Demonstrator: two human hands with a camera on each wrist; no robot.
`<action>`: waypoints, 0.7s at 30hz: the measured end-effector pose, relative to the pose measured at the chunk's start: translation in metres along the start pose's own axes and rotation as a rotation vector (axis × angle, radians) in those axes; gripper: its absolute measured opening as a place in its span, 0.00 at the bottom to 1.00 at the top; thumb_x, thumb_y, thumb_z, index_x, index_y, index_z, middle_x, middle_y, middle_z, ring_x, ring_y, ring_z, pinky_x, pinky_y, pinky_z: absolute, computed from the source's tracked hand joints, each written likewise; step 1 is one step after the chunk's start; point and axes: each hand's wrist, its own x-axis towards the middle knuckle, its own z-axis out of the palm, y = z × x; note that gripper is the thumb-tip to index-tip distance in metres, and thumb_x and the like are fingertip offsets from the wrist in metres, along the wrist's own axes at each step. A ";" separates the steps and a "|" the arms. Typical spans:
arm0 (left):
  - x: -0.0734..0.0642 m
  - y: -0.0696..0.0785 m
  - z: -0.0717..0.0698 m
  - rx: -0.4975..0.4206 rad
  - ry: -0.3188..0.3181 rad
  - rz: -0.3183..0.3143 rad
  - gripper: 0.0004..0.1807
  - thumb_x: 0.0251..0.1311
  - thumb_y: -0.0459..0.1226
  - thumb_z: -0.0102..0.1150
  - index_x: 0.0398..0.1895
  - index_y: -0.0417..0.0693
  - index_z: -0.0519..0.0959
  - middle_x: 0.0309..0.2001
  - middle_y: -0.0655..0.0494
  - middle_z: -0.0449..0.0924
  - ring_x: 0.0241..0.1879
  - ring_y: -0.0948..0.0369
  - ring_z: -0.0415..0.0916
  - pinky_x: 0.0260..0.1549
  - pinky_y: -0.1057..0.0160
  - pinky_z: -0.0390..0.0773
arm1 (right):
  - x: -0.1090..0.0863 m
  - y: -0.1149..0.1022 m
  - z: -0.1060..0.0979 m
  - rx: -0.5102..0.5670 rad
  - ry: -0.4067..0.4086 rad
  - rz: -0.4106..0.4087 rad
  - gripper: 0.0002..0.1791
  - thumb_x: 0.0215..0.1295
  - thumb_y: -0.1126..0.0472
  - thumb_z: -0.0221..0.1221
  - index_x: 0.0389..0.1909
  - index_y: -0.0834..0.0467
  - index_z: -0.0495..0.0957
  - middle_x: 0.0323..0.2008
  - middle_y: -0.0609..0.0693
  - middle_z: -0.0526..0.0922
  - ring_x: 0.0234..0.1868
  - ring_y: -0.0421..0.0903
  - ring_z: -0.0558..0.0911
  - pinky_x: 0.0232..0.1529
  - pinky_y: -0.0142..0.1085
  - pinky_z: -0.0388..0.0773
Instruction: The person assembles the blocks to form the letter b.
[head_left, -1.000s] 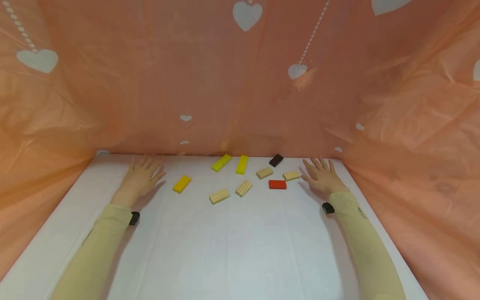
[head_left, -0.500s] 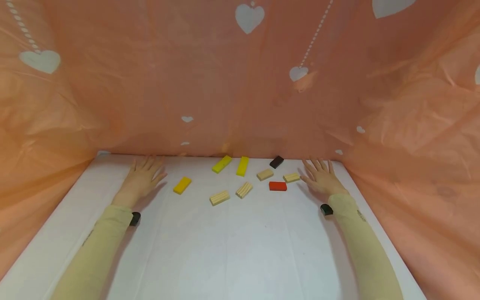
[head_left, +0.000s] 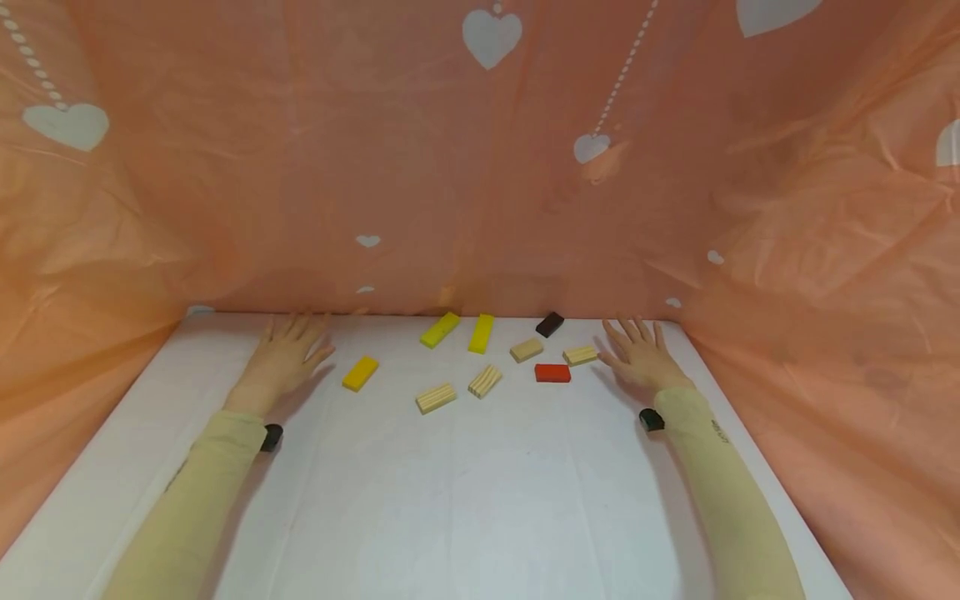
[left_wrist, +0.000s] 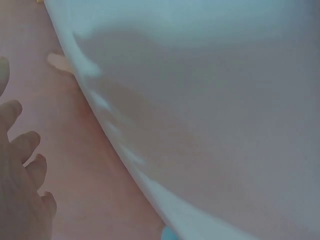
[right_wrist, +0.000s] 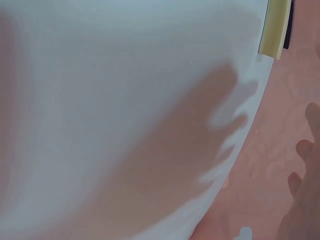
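Observation:
My left hand (head_left: 279, 360) is spread over the back left of the white table (head_left: 450, 500), fingers straight, holding nothing. To its right lies a yellow block (head_left: 361, 373). At the back right, my right hand (head_left: 643, 358) is spread the same way, its thumb close to a plain wooden block (head_left: 581, 356). A red block (head_left: 552, 373) and a dark brown block (head_left: 550, 324) lie to its left. In the left wrist view, the fingers (left_wrist: 25, 145) appear at the left edge. In the right wrist view, a plain wooden block (right_wrist: 275, 30) shows at the top, with fingertips (right_wrist: 304, 150) at the right.
Two more yellow blocks (head_left: 440, 330) lie near the table's back edge. Further plain wooden blocks, such as one (head_left: 436, 398) in front and another (head_left: 527, 350) behind, lie around the middle. A pinkish-orange curtain (head_left: 405, 167) with white hearts encloses the back and sides.
The head view shifts slightly. Both hands stay spread in nearly the same places, and the blocks keep their arrangement.

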 end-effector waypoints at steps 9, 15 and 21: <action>-0.001 0.002 0.003 0.023 0.005 0.002 0.36 0.73 0.51 0.41 0.74 0.41 0.49 0.72 0.32 0.41 0.70 0.36 0.37 0.66 0.33 0.32 | -0.001 -0.002 0.002 0.027 -0.007 0.001 0.41 0.70 0.37 0.44 0.75 0.55 0.47 0.75 0.59 0.40 0.73 0.62 0.36 0.68 0.59 0.21; -0.004 0.001 0.005 0.023 -0.012 -0.015 0.36 0.73 0.52 0.39 0.74 0.41 0.49 0.72 0.31 0.41 0.70 0.36 0.37 0.66 0.35 0.30 | 0.003 -0.004 0.004 0.010 0.003 -0.014 0.42 0.70 0.35 0.43 0.75 0.55 0.47 0.75 0.57 0.39 0.73 0.60 0.36 0.68 0.59 0.21; -0.006 -0.001 0.005 0.003 -0.013 -0.021 0.36 0.73 0.53 0.38 0.74 0.39 0.50 0.72 0.30 0.40 0.71 0.36 0.35 0.66 0.36 0.27 | 0.006 -0.008 0.002 0.012 0.016 -0.022 0.41 0.70 0.36 0.44 0.75 0.56 0.48 0.75 0.59 0.42 0.73 0.62 0.39 0.68 0.59 0.22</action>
